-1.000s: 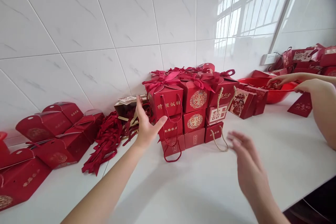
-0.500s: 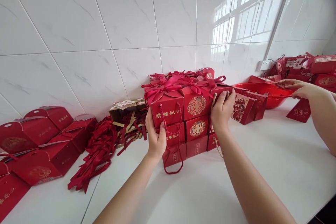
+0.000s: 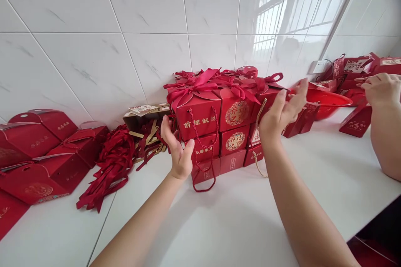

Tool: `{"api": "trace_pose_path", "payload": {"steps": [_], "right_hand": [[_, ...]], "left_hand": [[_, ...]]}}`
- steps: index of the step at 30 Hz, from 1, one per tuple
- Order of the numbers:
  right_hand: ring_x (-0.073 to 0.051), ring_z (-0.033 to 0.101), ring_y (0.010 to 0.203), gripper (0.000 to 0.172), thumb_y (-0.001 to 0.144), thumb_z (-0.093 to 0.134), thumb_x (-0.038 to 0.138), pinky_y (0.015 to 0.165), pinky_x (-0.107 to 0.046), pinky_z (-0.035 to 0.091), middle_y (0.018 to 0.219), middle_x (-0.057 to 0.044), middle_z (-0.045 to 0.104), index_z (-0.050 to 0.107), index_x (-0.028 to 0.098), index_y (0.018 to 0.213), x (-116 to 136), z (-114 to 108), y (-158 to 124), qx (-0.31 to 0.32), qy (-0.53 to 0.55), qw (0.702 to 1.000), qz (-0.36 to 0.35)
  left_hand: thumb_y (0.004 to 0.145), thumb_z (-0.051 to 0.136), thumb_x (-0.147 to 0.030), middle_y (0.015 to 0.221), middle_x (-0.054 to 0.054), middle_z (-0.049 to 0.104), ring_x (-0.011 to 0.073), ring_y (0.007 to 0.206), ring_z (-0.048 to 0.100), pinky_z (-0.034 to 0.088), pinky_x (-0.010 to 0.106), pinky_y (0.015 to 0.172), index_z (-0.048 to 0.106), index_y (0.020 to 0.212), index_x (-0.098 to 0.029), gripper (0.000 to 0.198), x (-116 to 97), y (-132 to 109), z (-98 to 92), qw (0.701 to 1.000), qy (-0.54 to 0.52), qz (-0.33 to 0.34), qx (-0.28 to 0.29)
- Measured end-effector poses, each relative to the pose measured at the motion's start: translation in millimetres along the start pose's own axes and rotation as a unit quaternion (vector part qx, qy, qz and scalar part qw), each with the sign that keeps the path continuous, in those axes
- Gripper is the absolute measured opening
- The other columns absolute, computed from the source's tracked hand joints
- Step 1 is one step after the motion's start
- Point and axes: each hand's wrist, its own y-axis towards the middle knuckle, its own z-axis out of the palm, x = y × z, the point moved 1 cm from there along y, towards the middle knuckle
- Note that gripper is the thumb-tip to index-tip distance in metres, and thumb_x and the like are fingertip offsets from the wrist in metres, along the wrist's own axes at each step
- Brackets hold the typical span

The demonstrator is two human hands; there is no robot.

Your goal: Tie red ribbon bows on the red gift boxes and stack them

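A stack of red gift boxes [image 3: 232, 112] with gold print, ribbon bows and cord handles stands against the tiled wall. My left hand [image 3: 177, 150] is open, fingers spread, just off the left side of the stack near the top-left box [image 3: 197, 119]. On the stack's right side my right hand [image 3: 282, 112] is open too, palm facing the boxes, fingers stretched. Neither hand holds anything. The cord handle [image 3: 203, 175] of a lower box hangs down in front.
Folded red boxes [image 3: 44, 150] lie at the left, next to a heap of red ribbons [image 3: 109, 167] and a cardboard box [image 3: 140, 117]. At the right are a red basin [image 3: 328, 102], more red boxes [image 3: 357, 121] and another person's hand [image 3: 380, 89] and forearm. White counter [image 3: 234, 217] runs in front.
Both hands were pressed against the sides of the stack half a second ago; now they have come off it and opened. The camera view shifted slightly.
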Motion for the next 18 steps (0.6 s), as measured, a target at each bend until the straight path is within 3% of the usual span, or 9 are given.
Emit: {"api": "trace_pose_path", "payload": {"steps": [3,6,8,10,13,18], "right_hand": [[-0.031,0.021,0.141,0.050,0.099,0.025,0.042,0.109,-0.060,0.023,0.149,-0.007,0.027,0.024,0.031,0.147,15.1,-15.6,2.0,-0.029,0.001,0.999,-0.043],[-0.034,0.009,0.144,0.053,0.098,0.028,0.042,0.112,-0.059,0.016,0.154,-0.007,0.010,0.023,0.028,0.149,13.6,-25.1,-14.0,-0.001,-0.005,0.994,-0.106],[-0.039,0.003,0.143,0.058,0.096,0.031,0.044,0.110,-0.064,0.013,0.156,-0.006,0.000,0.018,0.029,0.150,0.8,-26.3,-32.5,0.050,-0.015,0.985,-0.162],[-0.043,-0.002,0.143,0.065,0.092,0.034,0.046,0.107,-0.069,0.013,0.156,-0.004,-0.008,0.010,0.031,0.151,-15.6,-24.7,-51.1,0.106,-0.032,0.973,-0.203],[-0.046,-0.008,0.141,0.075,0.087,0.042,0.047,0.104,-0.070,0.018,0.156,-0.004,-0.018,0.006,0.032,0.151,-31.2,-18.8,-70.3,0.186,-0.056,0.954,-0.230],[-0.046,-0.014,0.140,0.058,0.089,0.048,0.039,0.105,-0.070,0.012,0.157,0.000,-0.022,0.034,0.033,0.144,-26.2,-4.9,-79.3,0.250,-0.065,0.938,-0.233]], "left_hand": [[0.084,0.045,-0.063,0.157,0.006,0.004,0.0316,0.146,0.006,0.017,0.051,0.115,0.000,0.150,-0.032,0.085,0.2,3.5,-7.4,0.997,0.044,0.065,-0.008],[0.071,0.061,-0.061,0.158,0.000,-0.006,0.0397,0.144,0.001,0.012,0.060,0.112,0.001,0.150,-0.038,0.101,0.5,3.7,-11.5,0.976,0.112,0.185,-0.022],[0.056,0.076,-0.052,0.157,-0.008,-0.009,0.0459,0.142,0.001,0.010,0.065,0.110,0.017,0.147,-0.045,0.109,0.7,0.3,-9.5,0.957,0.166,0.235,-0.022],[0.047,0.082,-0.043,0.156,-0.015,-0.006,0.0500,0.140,0.000,0.012,0.068,0.109,0.040,0.137,-0.049,0.099,-0.8,-4.6,-4.3,0.947,0.206,0.245,-0.013],[0.055,0.080,-0.032,0.156,-0.011,0.010,0.0503,0.140,-0.008,0.010,0.070,0.108,0.059,0.123,-0.046,0.073,-8.2,-10.3,4.9,0.932,0.255,0.259,0.007],[0.072,0.069,-0.024,0.153,0.003,0.029,0.0470,0.142,0.001,0.014,0.070,0.109,0.054,0.132,-0.036,0.064,-15.0,-9.5,10.5,0.915,0.290,0.275,0.062]]}}
